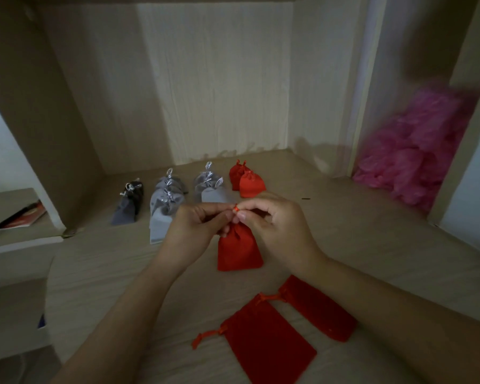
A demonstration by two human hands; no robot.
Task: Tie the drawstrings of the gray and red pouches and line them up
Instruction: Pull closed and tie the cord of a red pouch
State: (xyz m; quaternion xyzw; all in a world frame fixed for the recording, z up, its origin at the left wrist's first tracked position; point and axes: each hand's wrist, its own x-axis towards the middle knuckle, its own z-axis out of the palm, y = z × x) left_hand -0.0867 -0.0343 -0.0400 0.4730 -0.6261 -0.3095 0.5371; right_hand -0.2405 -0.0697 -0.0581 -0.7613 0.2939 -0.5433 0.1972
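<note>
A red pouch [238, 249] hangs upright over the wooden surface, its gathered neck between my hands. My left hand [197, 225] and my right hand [272, 220] both pinch its red drawstring [235, 208] at the top. Two flat red pouches [266, 339] [319, 309] lie near me, drawstrings loose. At the back stand tied pouches in columns: two red ones [248, 182], several gray ones [166, 200] [209, 187], and a dark gray one [129, 203] at the far left.
The work happens inside a wooden alcove with a back wall [214, 79] and side panels. A heap of pink bags [416, 159] fills the compartment to the right. A lower shelf at the left holds a red book [25, 216].
</note>
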